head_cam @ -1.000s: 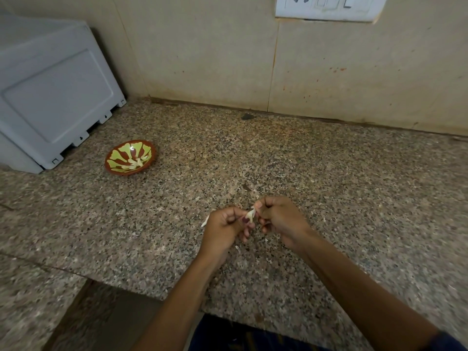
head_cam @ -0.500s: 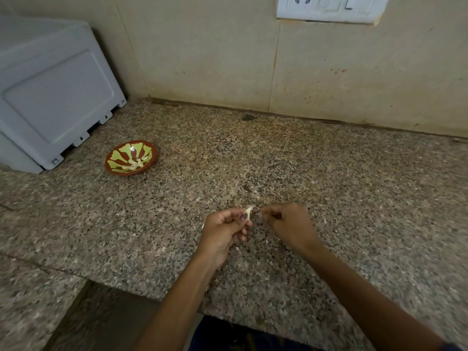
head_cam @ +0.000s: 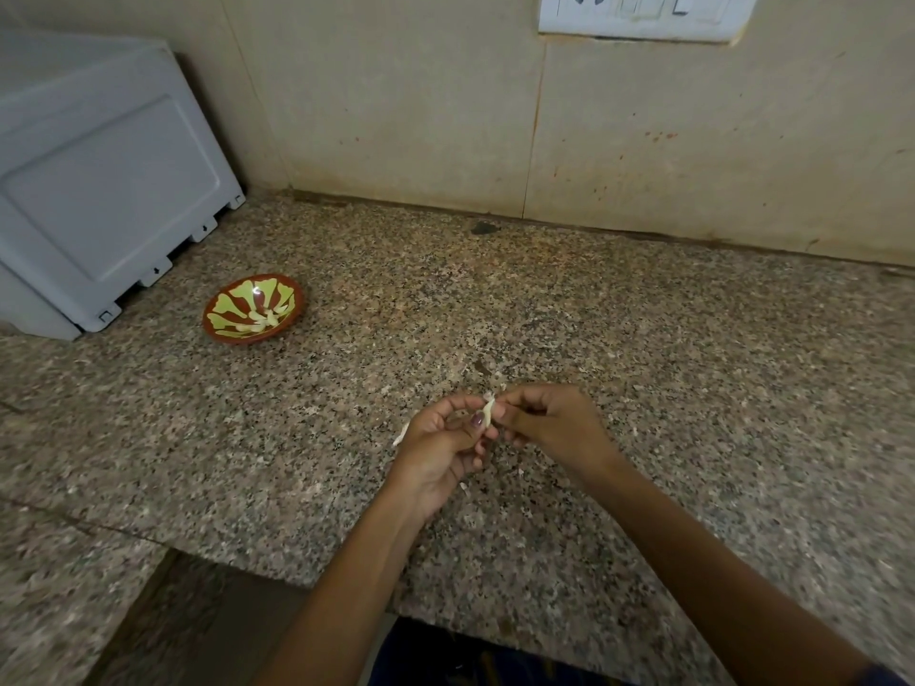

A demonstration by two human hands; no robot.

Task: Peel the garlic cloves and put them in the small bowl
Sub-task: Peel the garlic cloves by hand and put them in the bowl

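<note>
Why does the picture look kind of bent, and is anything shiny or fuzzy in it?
Head view: wide lens bows the switch plate and grey appliance; dim, soft light; one small glint inside the small bowl; the garlic clove pinched between both hands is too small to show detail.

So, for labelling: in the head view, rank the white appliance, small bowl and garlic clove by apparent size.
1. white appliance
2. small bowl
3. garlic clove, smallest though nearest the camera

Garlic clove (head_cam: 489,407) mostly hidden between fingers (head_cam: 465,402); switch plate (head_cam: 643,14) cut off above.
</note>
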